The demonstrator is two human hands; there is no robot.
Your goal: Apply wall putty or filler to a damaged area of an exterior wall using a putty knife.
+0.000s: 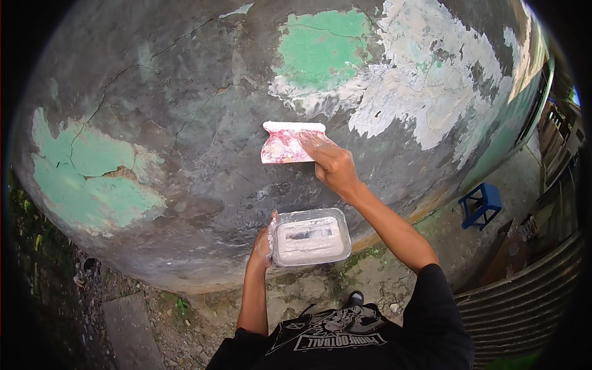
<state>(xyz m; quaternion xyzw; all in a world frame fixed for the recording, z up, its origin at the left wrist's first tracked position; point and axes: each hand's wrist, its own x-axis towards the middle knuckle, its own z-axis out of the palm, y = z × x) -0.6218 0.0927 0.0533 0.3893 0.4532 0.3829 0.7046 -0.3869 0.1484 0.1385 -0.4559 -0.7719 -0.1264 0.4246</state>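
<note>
My right hand [333, 161] grips a wide putty spreader [287, 147], pink and smeared with white. A thick roll of white putty lies along the spreader's far edge. It is held up in front of the grey wall [209, 142]; whether it touches the wall I cannot tell. Lower down, my left hand [264, 242] holds a clear plastic container [343, 254] by its left side. White putty [311, 245] fills its bottom, with a scraped dark strip across the middle. White residue coats the left fingers.
White putty patches [425, 80] and bare green paint [324, 46] mark the upper wall. Another cracked green patch [92, 176] lies left. A blue stool [481, 205] stands on the ground at right, near corrugated sheeting [524, 302]. Below left is a flat slab [129, 330].
</note>
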